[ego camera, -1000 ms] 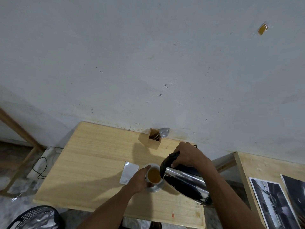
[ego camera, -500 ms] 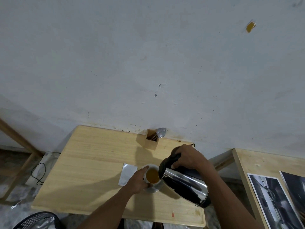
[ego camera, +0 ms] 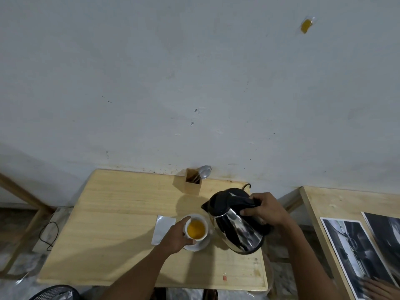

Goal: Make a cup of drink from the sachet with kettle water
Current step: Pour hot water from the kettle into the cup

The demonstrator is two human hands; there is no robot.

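Observation:
A white cup (ego camera: 196, 229) full of orange drink sits on a white saucer (ego camera: 200, 244) near the middle of the wooden table (ego camera: 121, 224). My left hand (ego camera: 177, 237) grips the cup's left side. A steel kettle (ego camera: 237, 224) with a black lid and handle is held almost upright just right of the cup, its spout clear of the rim. My right hand (ego camera: 264, 210) is closed around the kettle's handle. A silver sachet (ego camera: 162, 229) lies flat on the table left of the cup.
A wooden holder (ego camera: 193, 181) with spoons and a fork stands at the table's back edge by the wall. A second table (ego camera: 337, 213) with black-and-white prints (ego camera: 355, 252) is on the right. A cable (ego camera: 48, 234) lies on the floor at left.
The kettle has swung back from its pouring tilt to nearly upright, and its spout has left the cup. My left hand stays on the cup.

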